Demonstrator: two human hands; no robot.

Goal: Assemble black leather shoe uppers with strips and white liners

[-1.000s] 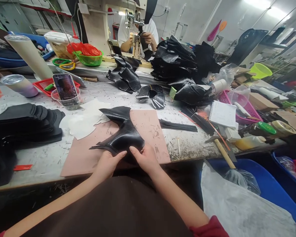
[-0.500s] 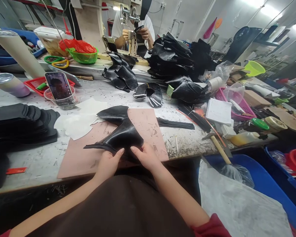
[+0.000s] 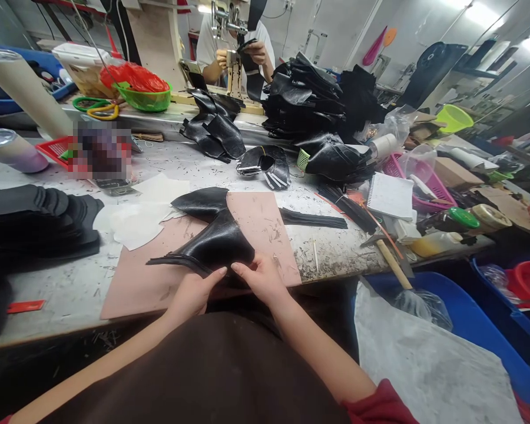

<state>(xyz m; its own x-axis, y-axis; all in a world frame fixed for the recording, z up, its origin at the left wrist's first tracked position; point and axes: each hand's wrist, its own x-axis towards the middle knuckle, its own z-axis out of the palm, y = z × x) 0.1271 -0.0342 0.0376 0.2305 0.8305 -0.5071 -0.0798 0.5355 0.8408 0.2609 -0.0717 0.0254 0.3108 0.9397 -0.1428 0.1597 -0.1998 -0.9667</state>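
A black leather shoe upper (image 3: 216, 238) lies bent over a pink cutting mat (image 3: 265, 227) at the near edge of the worktable. My left hand (image 3: 192, 293) and my right hand (image 3: 260, 280) both pinch its near edge, thumbs on top and fingers tucked underneath. A thin black strip (image 3: 311, 219) lies on the table just right of the mat, untouched.
Stacks of black leather pieces (image 3: 309, 100) fill the back of the table and more lie at the left (image 3: 35, 218). A notebook (image 3: 388, 197), glue bottles (image 3: 454, 221), a hammer (image 3: 391, 262) and white paper patterns (image 3: 136, 218) surround the mat. Another person (image 3: 236, 50) works a sewing machine opposite. Blue bins (image 3: 481, 306) stand at the right.
Both hands keep their hold on the leather piece; it has barely shifted. The camera has tilted slightly, moving the scene a little up and left.
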